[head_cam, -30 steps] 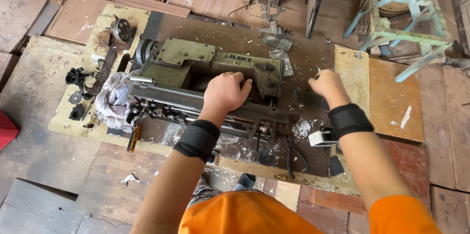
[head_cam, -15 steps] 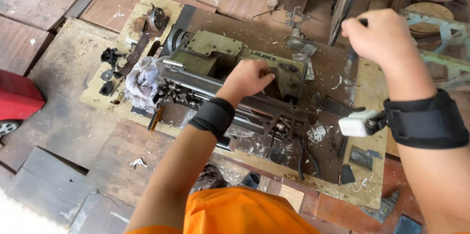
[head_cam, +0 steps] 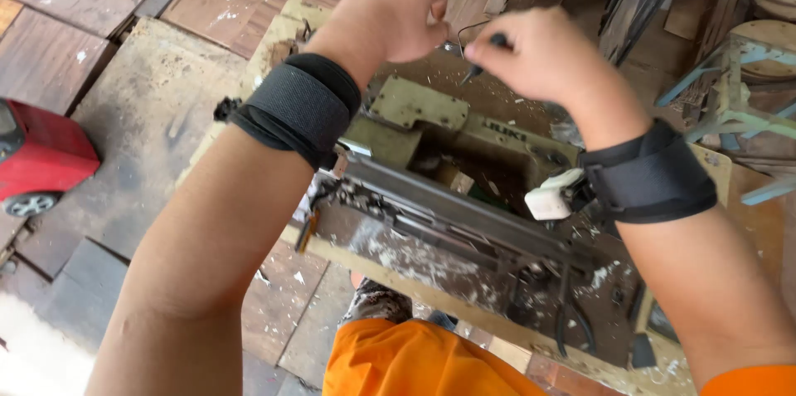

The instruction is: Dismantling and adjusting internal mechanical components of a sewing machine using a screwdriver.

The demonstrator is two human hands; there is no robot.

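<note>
Both hands were raised together above the machine, the right hand pinching a thin dark tool whose tip pointed toward the closed fingers of the left hand at 9 o'clock of it, seemingly so the two could meet clear of the oily parts below. The machine lay tipped on the bench, with bare bench at 9 o'clock and a stool crowding 3 o'clock.
</note>
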